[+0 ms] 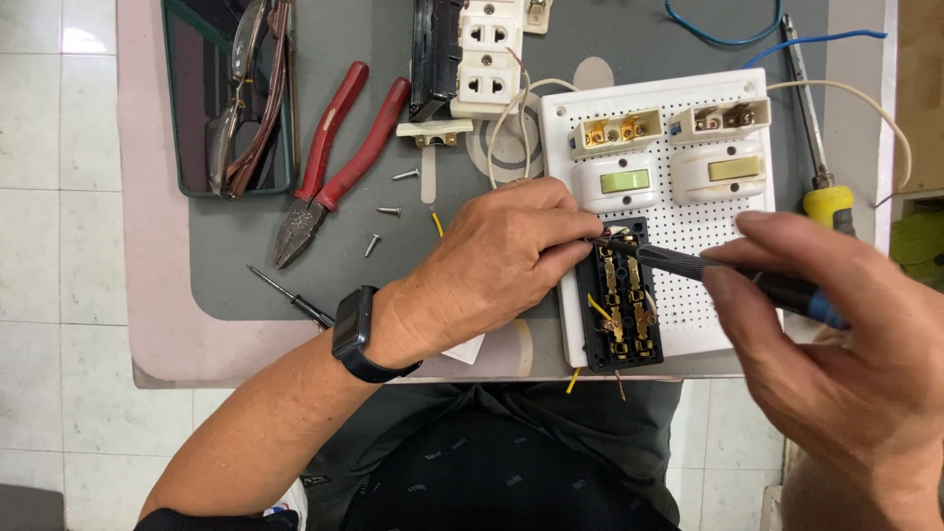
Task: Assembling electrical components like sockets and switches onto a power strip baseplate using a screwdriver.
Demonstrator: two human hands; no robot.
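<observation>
My left hand (497, 265), with a black watch on the wrist, pinches a thin wire end at the top of a black socket block (619, 310) with brass terminals. The block lies on a white perforated board (703, 246). My right hand (836, 344) grips a dark screwdriver (708, 267) with a blue-black handle; its tip points at the block's top terminal, right beside my left fingertips. A yellow wire (597, 308) curls on the block's left side.
Red-handled pliers (329, 162), loose screws (388, 210) and a small screwdriver (290, 295) lie on the grey mat at left. A dark tray (177, 118) holds eyeglasses. A white double outlet (489, 54) sits at the top; a yellow-handled screwdriver (821, 147) lies at right.
</observation>
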